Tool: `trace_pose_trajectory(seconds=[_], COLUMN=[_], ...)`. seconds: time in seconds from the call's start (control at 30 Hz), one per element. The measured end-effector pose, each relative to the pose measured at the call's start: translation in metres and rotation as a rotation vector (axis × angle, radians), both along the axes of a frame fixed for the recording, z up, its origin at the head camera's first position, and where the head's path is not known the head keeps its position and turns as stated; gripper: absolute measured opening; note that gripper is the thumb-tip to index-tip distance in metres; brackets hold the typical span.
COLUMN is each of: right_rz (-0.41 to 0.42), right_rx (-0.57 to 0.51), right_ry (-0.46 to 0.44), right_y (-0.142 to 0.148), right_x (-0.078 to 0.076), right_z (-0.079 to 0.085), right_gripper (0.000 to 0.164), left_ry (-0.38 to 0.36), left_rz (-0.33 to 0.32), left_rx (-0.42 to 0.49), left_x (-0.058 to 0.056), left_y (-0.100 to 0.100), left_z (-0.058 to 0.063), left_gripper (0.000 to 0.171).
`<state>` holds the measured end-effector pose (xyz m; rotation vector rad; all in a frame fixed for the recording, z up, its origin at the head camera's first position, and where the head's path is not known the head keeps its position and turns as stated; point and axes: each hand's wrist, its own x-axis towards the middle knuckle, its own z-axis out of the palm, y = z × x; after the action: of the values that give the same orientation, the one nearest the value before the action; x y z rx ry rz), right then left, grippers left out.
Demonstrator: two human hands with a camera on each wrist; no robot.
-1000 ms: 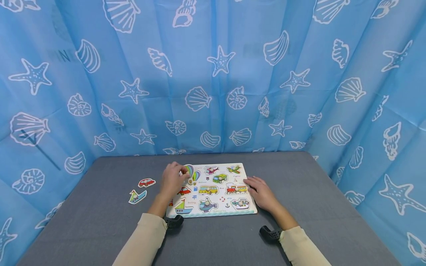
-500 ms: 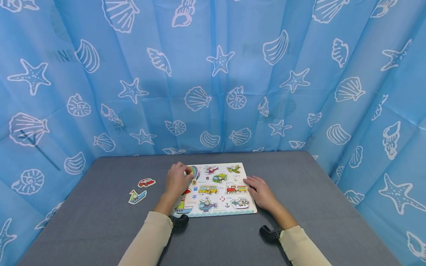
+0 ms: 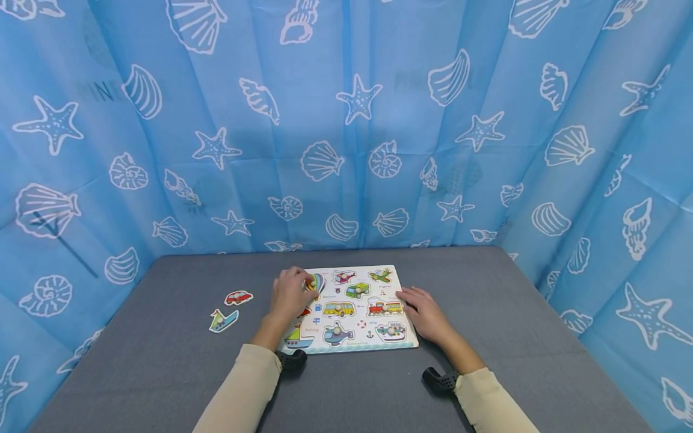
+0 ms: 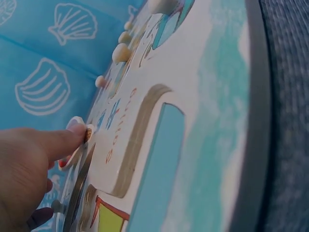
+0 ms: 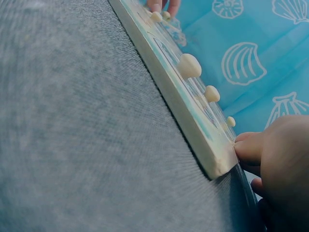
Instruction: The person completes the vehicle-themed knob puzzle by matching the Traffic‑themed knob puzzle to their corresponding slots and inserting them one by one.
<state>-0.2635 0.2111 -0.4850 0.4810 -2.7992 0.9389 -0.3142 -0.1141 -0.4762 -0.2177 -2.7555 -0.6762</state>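
In the head view, my left hand (image 3: 289, 294) pinches a hot-air balloon puzzle piece (image 3: 316, 282) over the upper left of the white peg puzzle board (image 3: 379, 347). The left wrist view shows the thumb at the piece's edge, with the piece tilted close over the board. My right hand (image 3: 428, 314) rests at the board's right edge, its thumb (image 5: 248, 147) against the side in the right wrist view. Bus (image 3: 339, 309), train (image 3: 385, 308) and submarine (image 3: 338, 333) pieces with knobs sit in the board. The sailboat recess (image 4: 164, 145) shows its printed picture.
Left of the board, a red car piece (image 3: 238, 297) and a sailboat piece (image 3: 223, 321) lie on the grey tablecloth (image 3: 162, 361). A blue curtain (image 3: 346, 198) with white shells and starfish hangs behind the table.
My left hand has moved slightly right with the balloon piece, and the piece has turned and come over the printed balloon. The right hand and the board have stayed still.
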Motion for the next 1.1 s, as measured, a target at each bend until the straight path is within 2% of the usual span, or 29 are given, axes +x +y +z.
trace_pose_trajectory(seconds=[0.53, 0.83, 1.1], right_rz=[0.011, 0.014, 0.014], right_rx=[-0.004, 0.001, 0.000], right_ry=[0.013, 0.005, -0.007], right_y=[0.0004, 0.0014, 0.0010], right_x=[0.0007, -0.0007, 0.0005], right_z=[-0.0005, 0.0000, 0.0018], right_gripper=[0.038, 0.039, 0.039], left_ry=[-0.061, -0.062, -0.083], left_rz=[-0.052, -0.050, -0.044], left_rx=[-0.100, -0.099, -0.070], left_x=[0.0000, 0.0013, 0.0022], left_y=[-0.0009, 0.0014, -0.0023], left_z=[-0.0002, -0.0013, -0.0035], left_gripper=[0.033, 0.034, 0.047])
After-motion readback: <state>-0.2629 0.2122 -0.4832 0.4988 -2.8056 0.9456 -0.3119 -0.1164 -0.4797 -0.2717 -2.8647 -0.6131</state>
